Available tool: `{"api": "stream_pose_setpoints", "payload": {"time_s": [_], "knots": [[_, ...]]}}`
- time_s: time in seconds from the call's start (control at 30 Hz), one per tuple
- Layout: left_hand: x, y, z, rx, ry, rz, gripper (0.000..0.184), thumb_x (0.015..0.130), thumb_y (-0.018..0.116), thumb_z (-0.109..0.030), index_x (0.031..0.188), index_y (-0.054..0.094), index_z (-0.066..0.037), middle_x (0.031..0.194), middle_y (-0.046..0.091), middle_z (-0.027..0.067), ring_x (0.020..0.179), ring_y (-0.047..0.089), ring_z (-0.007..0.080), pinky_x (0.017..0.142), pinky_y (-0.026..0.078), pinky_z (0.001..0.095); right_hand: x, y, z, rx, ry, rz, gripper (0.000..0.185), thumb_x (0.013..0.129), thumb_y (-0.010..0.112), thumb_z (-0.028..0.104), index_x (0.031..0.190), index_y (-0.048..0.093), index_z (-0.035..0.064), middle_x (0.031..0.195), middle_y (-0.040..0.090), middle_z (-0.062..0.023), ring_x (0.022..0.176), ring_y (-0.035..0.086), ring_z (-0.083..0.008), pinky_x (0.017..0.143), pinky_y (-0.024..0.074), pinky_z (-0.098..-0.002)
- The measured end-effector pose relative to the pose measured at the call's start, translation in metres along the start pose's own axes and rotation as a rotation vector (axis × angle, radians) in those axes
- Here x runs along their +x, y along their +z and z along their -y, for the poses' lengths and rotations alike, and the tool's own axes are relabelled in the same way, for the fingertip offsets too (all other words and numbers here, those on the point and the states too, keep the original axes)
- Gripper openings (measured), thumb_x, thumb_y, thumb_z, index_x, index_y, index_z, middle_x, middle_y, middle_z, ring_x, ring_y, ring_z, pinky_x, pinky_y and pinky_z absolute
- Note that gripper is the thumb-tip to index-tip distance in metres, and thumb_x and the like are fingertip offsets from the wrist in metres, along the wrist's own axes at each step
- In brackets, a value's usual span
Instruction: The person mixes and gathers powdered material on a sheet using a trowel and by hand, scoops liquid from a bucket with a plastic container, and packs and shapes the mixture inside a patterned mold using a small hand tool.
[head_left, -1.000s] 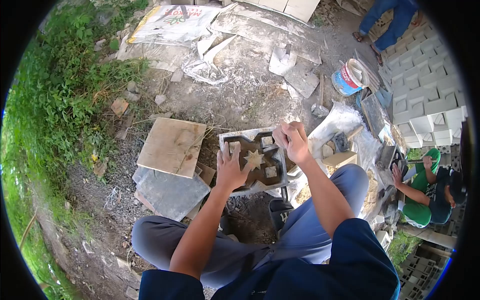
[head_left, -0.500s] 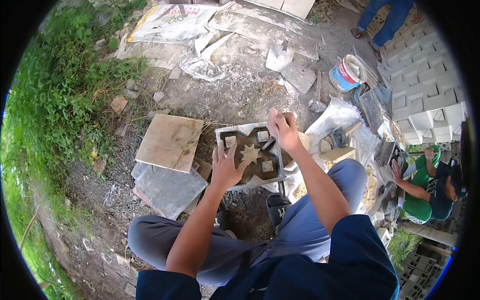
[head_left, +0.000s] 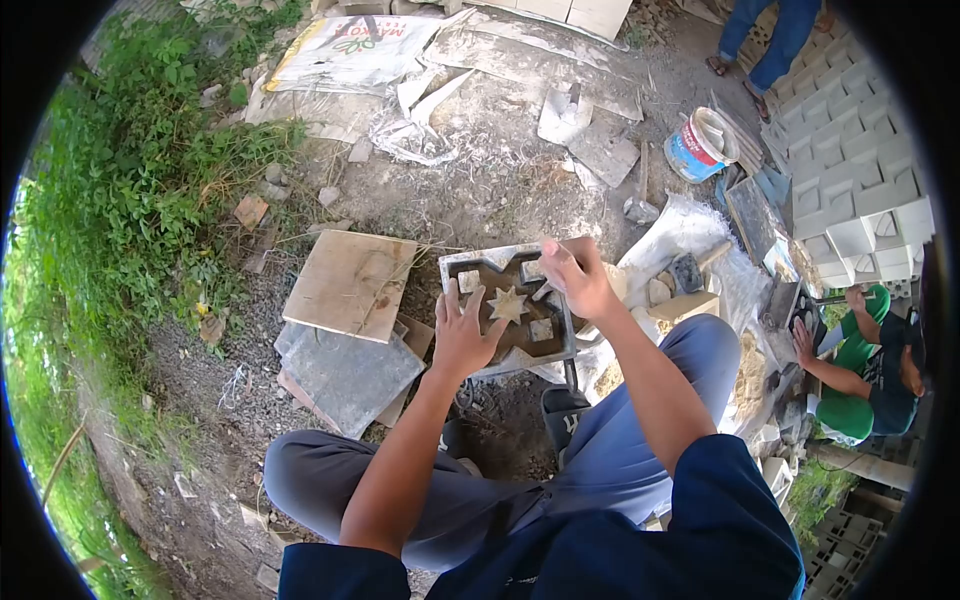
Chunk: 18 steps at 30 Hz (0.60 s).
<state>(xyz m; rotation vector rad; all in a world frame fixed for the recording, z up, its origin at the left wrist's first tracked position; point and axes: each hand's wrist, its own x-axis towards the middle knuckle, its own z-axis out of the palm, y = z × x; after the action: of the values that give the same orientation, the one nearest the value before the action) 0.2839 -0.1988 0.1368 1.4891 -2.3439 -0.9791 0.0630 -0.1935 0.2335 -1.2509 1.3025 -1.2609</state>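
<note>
A rectangular mould [head_left: 483, 257] with a star-shaped piece [head_left: 508, 305] at its centre and square blocks around it lies before my knees. Spread fingers of my left hand [head_left: 463, 335] rest on the mould's left side. Over its upper right part is my right hand [head_left: 578, 279], fingers curled round a thin tool [head_left: 543, 290] that is blurred and mostly hidden. Left of the mould, a square wooden board [head_left: 348, 284] lies on grey slabs [head_left: 352, 372].
A paint bucket [head_left: 701, 146] stands at the upper right, near a trowel [head_left: 566, 112]. White sacking [head_left: 690, 235] holds stones. Pale blocks [head_left: 860, 160] are stacked at right. A co-worker [head_left: 868, 365] sits at the right; another person's legs [head_left: 765, 45] show above.
My right hand has moved up, then back down over the mould's right part. My left hand stays spread on the mould. The whole view has shifted slightly.
</note>
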Motion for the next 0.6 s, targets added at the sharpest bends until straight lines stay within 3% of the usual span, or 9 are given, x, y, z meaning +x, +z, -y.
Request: {"api": "stream_pose_setpoints", "payload": {"time_s": [0.3,0.37,0.43,0.6], "knots": [[-0.001,0.000,0.002,-0.013,-0.009,-0.016,0.072,0.092,0.070,-0.049,0.152,0.048,-0.017,0.164,0.019,0.0323,0.150,0.020,0.0539,0.121,0.023,0.0585,-0.018,-0.010,0.019,0.276,0.001,-0.036,0.063,0.107,0.054,0.040,0.056,0.035,0.0092,0.052,0.034,0.0024,0.049,0.031,-0.0092,0.048,0.0241,-0.0296],[-0.005,0.000,0.002,-0.021,-0.003,-0.014,0.072,0.092,0.071,-0.049,0.152,0.049,-0.016,0.164,0.019,0.0324,0.149,0.020,0.0541,0.121,0.023,0.0589,-0.017,-0.010,0.002,0.282,0.033,-0.085,0.062,0.106,0.052,0.040,0.056,0.034,0.0096,0.051,0.032,0.0025,0.048,0.033,-0.0104,0.048,0.0238,-0.0301],[-0.006,-0.003,0.005,-0.025,-0.022,0.022,0.071,0.091,0.072,-0.047,0.151,0.050,-0.016,0.164,0.018,0.0327,0.149,0.020,0.0543,0.121,0.023,0.0584,-0.014,-0.011,0.001,0.411,-0.033,-0.286,0.061,0.107,0.048,0.042,0.055,0.035,0.0116,0.049,0.030,0.0019,0.046,0.031,-0.0135,0.049,0.0272,-0.0316],[-0.010,-0.002,0.009,-0.007,0.048,-0.037,0.071,0.092,0.071,-0.046,0.151,0.048,-0.014,0.163,0.021,0.0324,0.147,0.024,0.0559,0.120,0.028,0.0587,-0.019,-0.009,0.002,0.413,-0.120,-0.199,0.063,0.106,0.049,0.046,0.056,0.035,0.0099,0.050,0.032,0.0014,0.047,0.029,-0.0112,0.048,0.0228,-0.0312]]}}
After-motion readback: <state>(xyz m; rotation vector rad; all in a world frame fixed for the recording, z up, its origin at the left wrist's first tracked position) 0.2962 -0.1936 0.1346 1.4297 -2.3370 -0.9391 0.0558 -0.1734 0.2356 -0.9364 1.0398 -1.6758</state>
